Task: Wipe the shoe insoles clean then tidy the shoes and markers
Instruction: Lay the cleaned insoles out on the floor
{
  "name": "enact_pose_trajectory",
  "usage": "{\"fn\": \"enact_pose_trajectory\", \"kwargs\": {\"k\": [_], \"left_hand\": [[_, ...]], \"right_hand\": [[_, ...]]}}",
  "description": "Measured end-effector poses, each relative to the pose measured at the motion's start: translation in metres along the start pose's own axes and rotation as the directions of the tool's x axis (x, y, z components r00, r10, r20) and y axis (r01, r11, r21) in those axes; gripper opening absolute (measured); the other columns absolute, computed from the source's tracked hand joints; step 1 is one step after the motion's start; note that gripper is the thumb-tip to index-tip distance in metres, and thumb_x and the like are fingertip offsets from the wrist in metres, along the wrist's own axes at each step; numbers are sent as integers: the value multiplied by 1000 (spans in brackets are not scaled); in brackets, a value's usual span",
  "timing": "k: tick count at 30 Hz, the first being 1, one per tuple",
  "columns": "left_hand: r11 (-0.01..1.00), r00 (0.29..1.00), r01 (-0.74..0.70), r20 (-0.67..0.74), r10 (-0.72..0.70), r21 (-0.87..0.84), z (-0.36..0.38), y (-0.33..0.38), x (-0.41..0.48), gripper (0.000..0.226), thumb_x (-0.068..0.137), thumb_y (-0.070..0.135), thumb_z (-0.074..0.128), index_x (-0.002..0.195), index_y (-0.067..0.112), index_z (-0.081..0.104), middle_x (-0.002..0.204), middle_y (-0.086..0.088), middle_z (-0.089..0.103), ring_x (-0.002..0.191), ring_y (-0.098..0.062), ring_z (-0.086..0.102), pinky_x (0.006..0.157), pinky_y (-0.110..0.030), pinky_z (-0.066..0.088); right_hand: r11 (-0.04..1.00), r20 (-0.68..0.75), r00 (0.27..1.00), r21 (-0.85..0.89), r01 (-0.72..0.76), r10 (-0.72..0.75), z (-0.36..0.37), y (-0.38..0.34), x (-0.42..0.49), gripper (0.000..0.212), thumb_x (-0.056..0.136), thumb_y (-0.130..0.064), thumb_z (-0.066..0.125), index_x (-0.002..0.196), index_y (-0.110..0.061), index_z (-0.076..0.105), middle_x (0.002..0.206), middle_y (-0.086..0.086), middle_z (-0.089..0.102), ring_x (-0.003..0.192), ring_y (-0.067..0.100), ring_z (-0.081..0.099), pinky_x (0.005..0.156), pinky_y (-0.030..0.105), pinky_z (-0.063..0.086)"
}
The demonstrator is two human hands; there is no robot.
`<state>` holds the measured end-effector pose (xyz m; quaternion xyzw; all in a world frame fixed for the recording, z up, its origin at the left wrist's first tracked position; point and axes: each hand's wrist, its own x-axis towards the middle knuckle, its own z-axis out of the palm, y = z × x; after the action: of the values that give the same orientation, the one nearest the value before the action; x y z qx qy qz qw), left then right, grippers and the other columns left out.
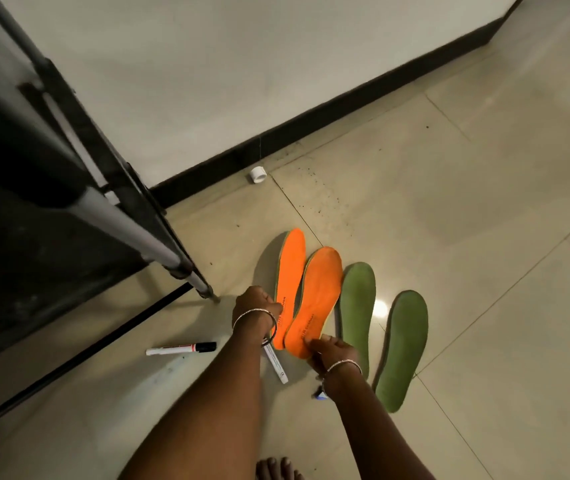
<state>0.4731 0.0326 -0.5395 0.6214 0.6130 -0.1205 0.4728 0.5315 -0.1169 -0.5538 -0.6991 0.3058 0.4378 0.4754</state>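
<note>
Head view, left to right: a dark rack (34, 168) stands at far left on a metal leg (186, 268). Near it, a capped marker (181, 348) lies flat on the tiled floor (467, 202). A second marker (276, 365) lies under the left wrist, its far end hidden. The left hand (255, 301) curls its fingers onto the near edge of the left orange insole (290, 271). The right hand (333, 353) pinches the heel of the right orange insole (321, 292), thumb on top. This insole overlaps its neighbour at the near end. The left green insole (358, 306) and right green insole (404, 348) lie flat further right, apart from each other. No wiping cloth is visible. Probable faults: lifting one orange insole may drag the other because of the overlap, and a wrist sweep may roll the second marker away or, if it is uncapped, mark an insole.
</note>
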Motion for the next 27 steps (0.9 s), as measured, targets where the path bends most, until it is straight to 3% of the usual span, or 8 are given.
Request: {"fn": "enact_pose_trajectory", "kwargs": {"k": [5,9,12,15,20,23,25,27], "left_hand": [[997,997,-75,12,74,37,-50,14,-35,24,78,17,76,64,14,57,88,-12,72,87,-30,69,71,-30,52],[994,993,-106,48,108,-39,-88,17,-76,28,79,6,75,61,15,56,62,-7,61,64,-24,61,68,-33,54],[985,989,-100,98,115,-144,-121,23,-116,25,81,0,74,68,11,57,58,-8,59,48,-20,55,55,-31,54],[963,988,-128,55,145,-236,-152,24,-170,18,80,-1,75,76,8,61,60,-9,61,44,-15,54,46,-26,50],[885,985,-164,-29,169,-436,-191,12,-254,12,78,1,76,73,5,67,65,-15,65,53,-22,58,61,-36,57],[811,985,-168,-70,155,-561,-212,-3,-306,19,79,1,76,64,5,64,66,-16,66,63,-27,61,72,-44,58],[775,988,-148,-53,146,-615,-229,-17,-344,26,81,-1,74,62,5,58,55,-11,64,56,-24,60,61,-37,58],[742,989,-137,-54,135,-657,-243,-31,-375,26,82,-3,74,64,4,56,60,-12,64,55,-22,61,48,-30,57]], "right_hand": [[994,94,993,91,55,-64,1,-27,-62,16,81,14,70,86,-1,65,77,14,67,67,27,63,44,24,54],[986,137,981,120,120,-136,-5,-49,-118,17,82,13,69,91,-1,65,79,13,67,67,25,64,44,22,53],[976,147,971,143,167,-187,-12,-58,-166,20,83,13,68,97,-1,64,80,13,67,68,25,64,43,23,53],[961,160,956,170,220,-247,-21,-58,-224,27,83,16,66,106,3,61,79,13,65,67,27,62,41,24,53],[937,237,913,187,294,-333,-46,-47,-310,27,84,13,67,107,1,61,81,13,65,68,25,61,43,24,53],[924,274,889,211,318,-368,-63,-39,-356,23,84,12,68,103,0,61,81,13,64,68,24,61,43,24,54],[918,318,864,212,336,-390,-73,-29,-385,17,83,11,68,97,3,64,80,14,67,67,23,63,47,25,56],[914,359,843,221,340,-401,-79,-21,-409,6,83,9,68,86,4,66,73,14,68,61,21,65,49,25,56]]}}
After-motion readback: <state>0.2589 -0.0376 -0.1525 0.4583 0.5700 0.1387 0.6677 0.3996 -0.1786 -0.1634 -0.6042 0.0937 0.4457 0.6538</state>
